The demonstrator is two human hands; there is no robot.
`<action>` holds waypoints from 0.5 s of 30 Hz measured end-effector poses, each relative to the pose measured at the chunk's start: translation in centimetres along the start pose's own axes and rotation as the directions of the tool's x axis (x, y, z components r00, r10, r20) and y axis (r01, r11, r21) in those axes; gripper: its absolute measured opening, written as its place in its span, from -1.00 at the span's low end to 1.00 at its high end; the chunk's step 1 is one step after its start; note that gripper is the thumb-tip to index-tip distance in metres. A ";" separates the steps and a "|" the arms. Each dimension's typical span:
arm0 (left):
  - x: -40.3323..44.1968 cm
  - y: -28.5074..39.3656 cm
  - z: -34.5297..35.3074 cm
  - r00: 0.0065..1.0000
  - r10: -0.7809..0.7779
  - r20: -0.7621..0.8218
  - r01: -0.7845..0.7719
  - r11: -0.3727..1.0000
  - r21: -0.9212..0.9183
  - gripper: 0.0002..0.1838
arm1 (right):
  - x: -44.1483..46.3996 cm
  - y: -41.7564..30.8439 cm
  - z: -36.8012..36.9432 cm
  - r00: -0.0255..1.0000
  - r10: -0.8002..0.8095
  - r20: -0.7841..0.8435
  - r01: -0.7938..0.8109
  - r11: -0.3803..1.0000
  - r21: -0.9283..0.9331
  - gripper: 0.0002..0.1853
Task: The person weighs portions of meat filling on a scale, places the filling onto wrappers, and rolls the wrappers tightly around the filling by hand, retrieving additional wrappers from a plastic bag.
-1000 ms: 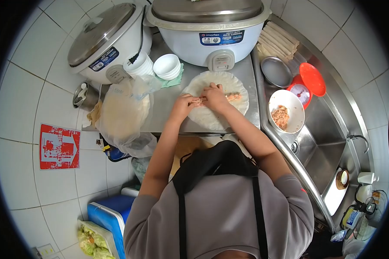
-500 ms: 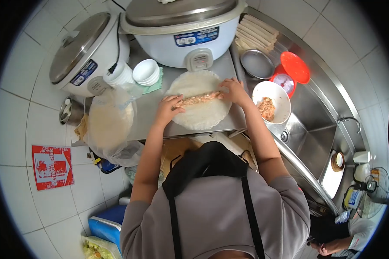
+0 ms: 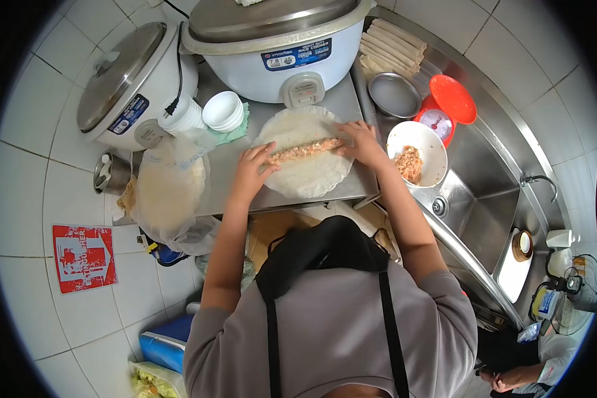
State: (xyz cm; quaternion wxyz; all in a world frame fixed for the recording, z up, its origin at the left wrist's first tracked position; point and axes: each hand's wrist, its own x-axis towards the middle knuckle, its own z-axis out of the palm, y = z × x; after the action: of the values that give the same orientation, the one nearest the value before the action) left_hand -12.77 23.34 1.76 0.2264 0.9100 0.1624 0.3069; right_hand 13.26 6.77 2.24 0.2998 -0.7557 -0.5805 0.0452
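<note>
A round, pale wrapper (image 3: 305, 182) lies flat on the steel table, with a long strip of ground meat filling (image 3: 305, 152) across its middle. My left hand (image 3: 252, 170) is at the strip's left end, thumb and fingers curved around it. At the other end, my right hand (image 3: 362, 142) has its thumb and fingertips against the filling and the wrapper. Right of the wrapper, a white bowl (image 3: 434, 147) holds more of the meat filling. A plastic bag (image 3: 172, 182) with a stack of similar wrappers lies to the left.
Two large rice cookers (image 3: 292, 60) stand behind the wrapper. White cups (image 3: 223, 109) sit on a green cloth. Rolled wraps (image 3: 395, 43), a metal pan (image 3: 395, 95) and a red scale (image 3: 438, 123) are at the upper right, near a sink (image 3: 477, 186). Another person's hands (image 3: 511, 379) show at lower right.
The view has shifted slightly. My left hand's fingers have moved a little at the filling's left end. My right hand stays at the right end.
</note>
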 end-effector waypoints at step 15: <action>-0.1 1.8 0.7 0.984 -0.032 -0.178 0.030 0.999 -0.012 -0.75 | -5.7 17.3 -6.0 0.785 0.612 -0.101 -0.576 0.660 -0.482 -0.71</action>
State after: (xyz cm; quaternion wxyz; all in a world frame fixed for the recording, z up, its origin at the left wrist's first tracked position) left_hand -12.13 21.56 2.12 0.2200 0.8752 0.1946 0.3843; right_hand 28.62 -3.31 -3.24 0.0471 -0.9514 -0.3038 0.0190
